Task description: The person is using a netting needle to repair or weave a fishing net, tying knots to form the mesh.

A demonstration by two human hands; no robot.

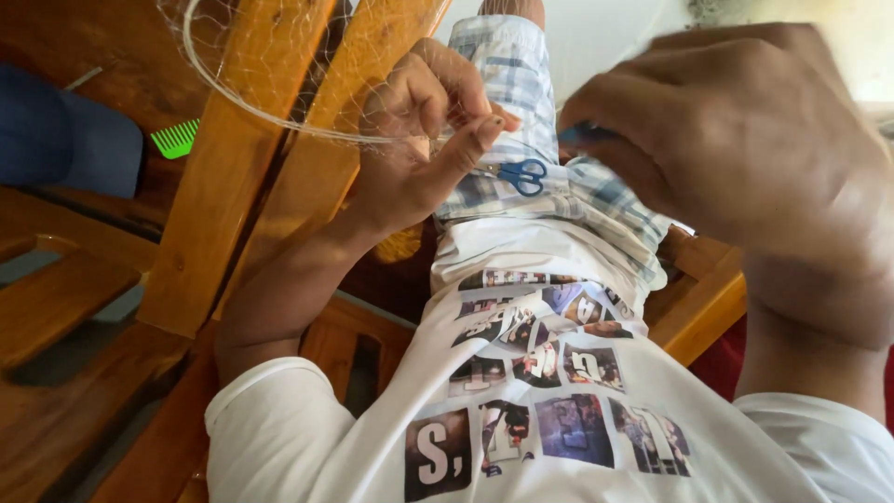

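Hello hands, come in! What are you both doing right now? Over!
Left hand pinching thin netting with its clear cord. Right hand closed on a small blue thing, blurred. Blue scissors resting on plaid shorts. Nothing blocking.

the person wears a white short-sleeved t-shirt (559,410) printed across the front with a collage of small dark photo panels and large white block characters. below it are plaid shorts (521,121) in pale blue, grey and white checks. both forearms are bare below the sleeves, and the left hand (419,140) and right hand (745,140) carry no gloves, rings or watch that can be seen. the right hand is blurred.
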